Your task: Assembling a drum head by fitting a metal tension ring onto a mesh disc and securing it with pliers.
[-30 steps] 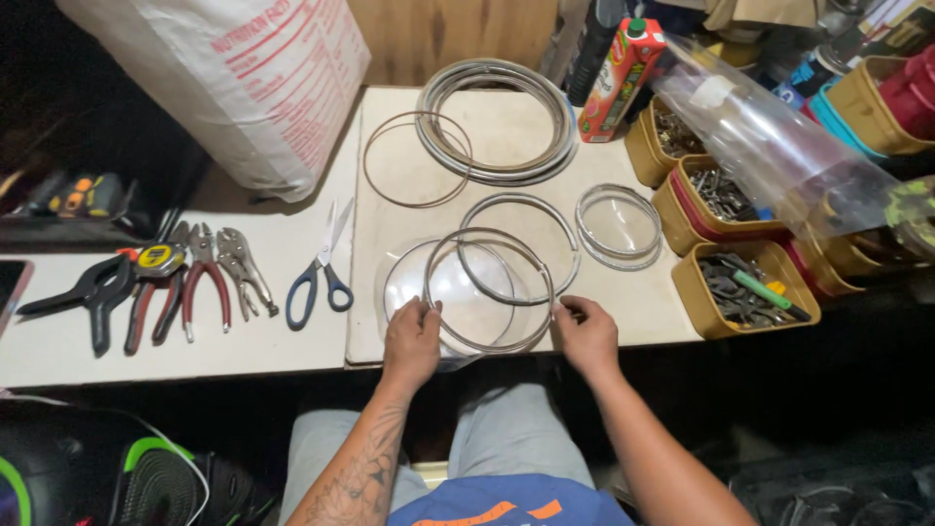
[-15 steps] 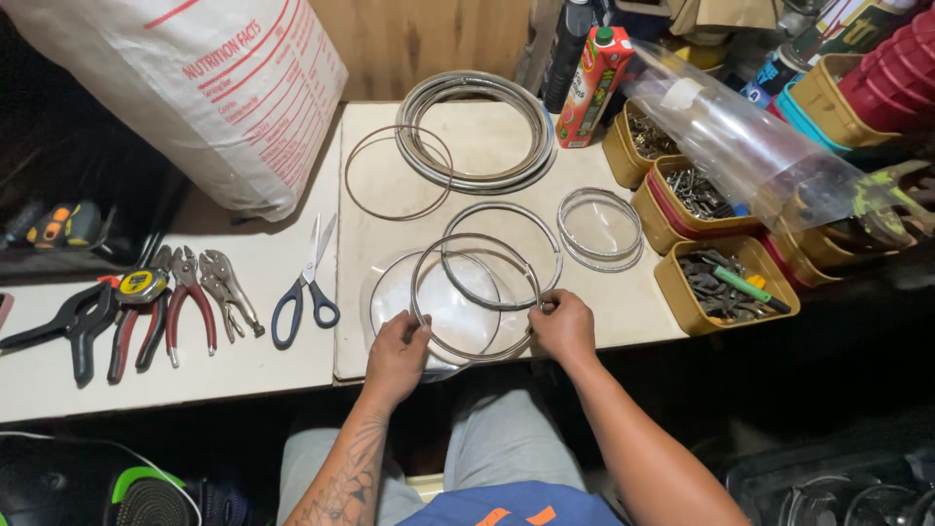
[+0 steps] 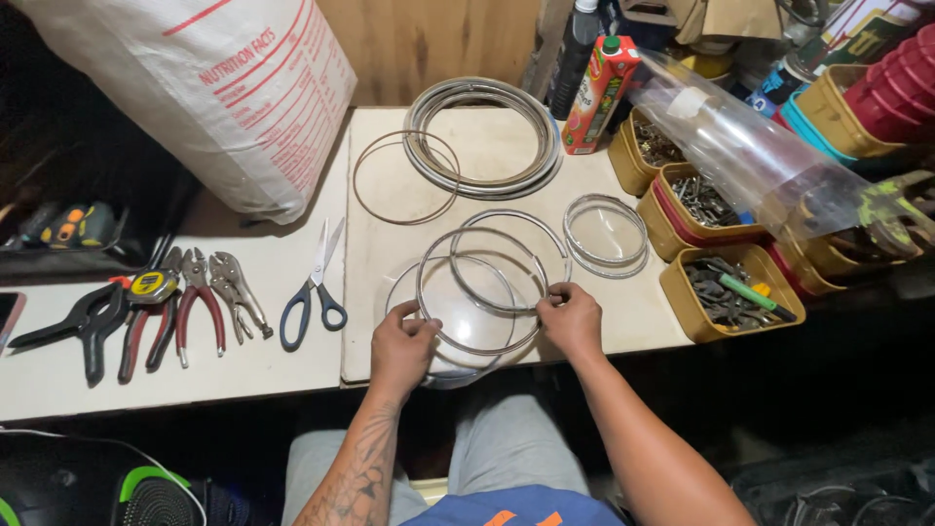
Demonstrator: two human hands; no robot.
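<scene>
Cluttered with tools and parts bins, a pale workbench is seen from above, with a wooden wall behind it. A thin wire ring is held over the board just ahead of both hands. The left hand is closed on the ring's near-left edge and the right hand is pinched narrowly on its right edge, so that the hoop is steadied from opposite sides. Beneath the ring, touching or just under it, a clear round disc lies flat between the hands; a second ring overlaps it just beyond the right hand. Whether the held ring rests on the disc cannot be told. A smaller clear lid lies beyond the right hand, beside yellow bins of hardware. A wire coil and a brown ring lie farther ahead. Well to the left of the left hand, blue-handled scissors and pliers are laid side by side, handles toward the person, within reach.
</scene>
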